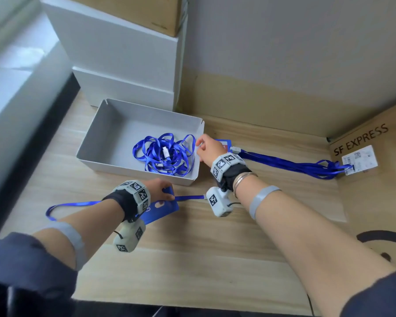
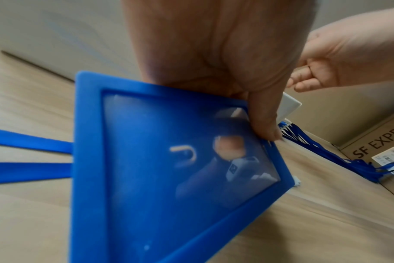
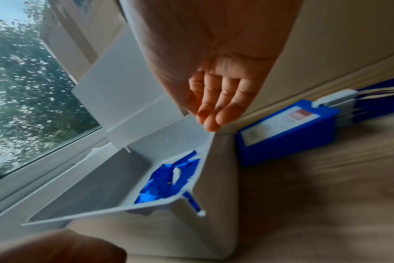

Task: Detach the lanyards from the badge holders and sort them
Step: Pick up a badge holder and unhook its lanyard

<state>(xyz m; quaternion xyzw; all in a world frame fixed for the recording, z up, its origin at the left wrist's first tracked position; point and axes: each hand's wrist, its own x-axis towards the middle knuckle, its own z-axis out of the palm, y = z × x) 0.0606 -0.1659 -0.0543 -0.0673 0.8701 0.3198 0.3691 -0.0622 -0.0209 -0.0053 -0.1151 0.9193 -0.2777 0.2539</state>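
My left hand (image 1: 161, 191) grips a blue badge holder (image 1: 162, 208) by its top edge, just above the wooden table. In the left wrist view my thumb (image 2: 265, 122) lies on the blue badge holder's frame (image 2: 90, 160), and a finger shows through its clear window. A blue lanyard strap (image 1: 73, 204) loops out to the left, and its other end (image 1: 190, 197) lies to the right of the hand. Whether it is still clipped on is hidden. My right hand (image 1: 207, 147) hovers empty, fingers relaxed, at the right rim of the grey box (image 1: 94, 143). The box holds a pile of blue lanyards (image 1: 165, 154).
A stack of blue badge holders (image 1: 224, 143) lies right of the box, their bundled lanyards (image 1: 295, 164) trailing toward an SF EXPRESS cardboard box (image 1: 364, 138). White boxes (image 1: 124, 65) stand stacked behind the grey box. A window sill (image 1: 14, 106) runs along the left.
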